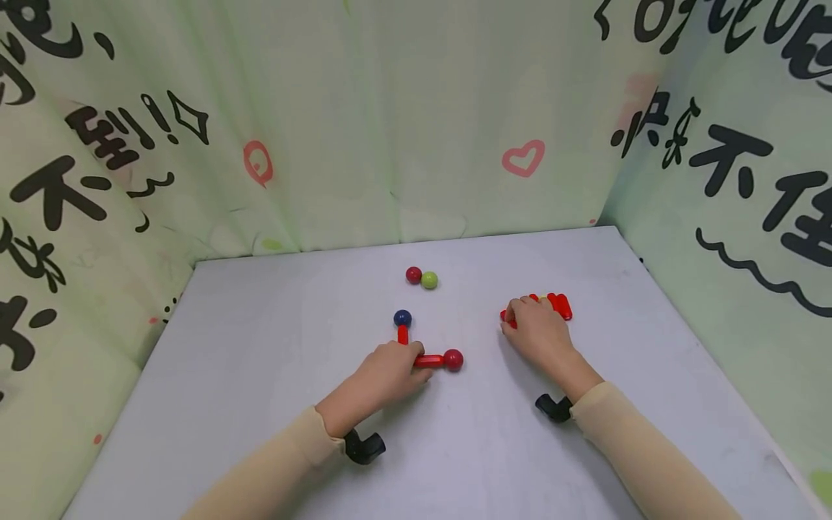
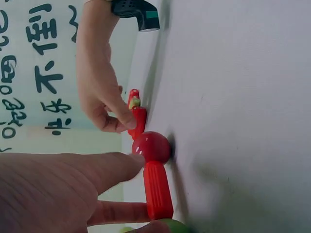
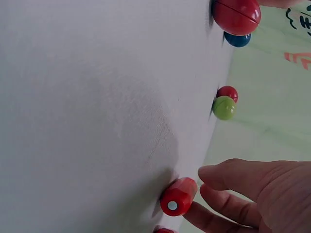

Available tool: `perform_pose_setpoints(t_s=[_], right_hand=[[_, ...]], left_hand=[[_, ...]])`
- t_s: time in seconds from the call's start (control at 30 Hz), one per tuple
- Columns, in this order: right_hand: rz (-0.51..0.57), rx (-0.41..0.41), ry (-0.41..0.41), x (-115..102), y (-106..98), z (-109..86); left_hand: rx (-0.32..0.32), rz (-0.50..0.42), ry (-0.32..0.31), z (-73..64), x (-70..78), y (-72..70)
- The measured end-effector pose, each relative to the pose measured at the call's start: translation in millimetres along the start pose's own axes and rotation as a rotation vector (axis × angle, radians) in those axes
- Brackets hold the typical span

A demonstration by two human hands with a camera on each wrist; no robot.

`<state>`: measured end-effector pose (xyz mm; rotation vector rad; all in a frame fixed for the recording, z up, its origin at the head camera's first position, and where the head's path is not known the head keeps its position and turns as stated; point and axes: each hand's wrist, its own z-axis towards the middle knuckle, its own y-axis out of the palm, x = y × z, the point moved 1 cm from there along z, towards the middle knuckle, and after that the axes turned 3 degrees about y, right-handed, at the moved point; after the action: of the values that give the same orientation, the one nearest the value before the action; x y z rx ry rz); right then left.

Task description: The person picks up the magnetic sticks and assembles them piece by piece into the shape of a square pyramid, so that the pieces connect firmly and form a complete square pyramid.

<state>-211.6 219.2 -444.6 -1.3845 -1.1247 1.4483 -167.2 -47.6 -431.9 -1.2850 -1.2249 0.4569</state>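
My left hand (image 1: 392, 370) holds an L-shaped piece made of two red rods (image 1: 429, 360) and balls. One arm ends in a red ball (image 1: 453, 360), the other in a blue ball (image 1: 402, 318). At the corner, a green ball (image 2: 176, 226) shows partly under the fingers, while one digit reaches toward the red ball. My right hand (image 1: 538, 331) is over a group of red rods (image 1: 563, 307) on the right. In the right wrist view its thumb and fingers are spread around one red rod (image 3: 179, 196), fingertips right beside it.
A loose red ball (image 1: 414, 274) and a light green ball (image 1: 430, 280) lie side by side toward the back of the white table (image 1: 292, 303). Printed curtains (image 1: 390, 144) stand along the back and both sides. Each wrist wears a black camera (image 1: 365, 448).
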Motion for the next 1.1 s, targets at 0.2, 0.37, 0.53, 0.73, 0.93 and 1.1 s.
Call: perform_pose_setpoints(t_s=[0.2,0.37,0.53,0.73,0.93,1.1], right_hand=[[0.104,-0.158,-0.007,-6,6,-0.9],[0.134,-0.238,-0.073,-19,12,-4.6],[0.137,-0.325,-0.157,-31,12,-7.5],[0.120,-0.373,-0.216,-49,14,-12.2],[0.123,-0.378,-0.272,-69,18,-16.3],[0.151,-0.386,-0.292,-84,21,-19.0]], left_hand=[[-0.030,-0.007,-0.016,1.4,-9.3,-4.7],[-0.036,0.017,-0.029,2.7,-18.8,-9.0],[-0.068,0.032,-0.070,7.9,-32.1,-9.1],[-0.110,-0.025,-0.039,13.2,-48.2,-12.9],[-0.126,-0.061,-0.001,14.5,-55.1,-19.5],[-0.120,-0.068,0.006,15.6,-57.4,-20.6]])
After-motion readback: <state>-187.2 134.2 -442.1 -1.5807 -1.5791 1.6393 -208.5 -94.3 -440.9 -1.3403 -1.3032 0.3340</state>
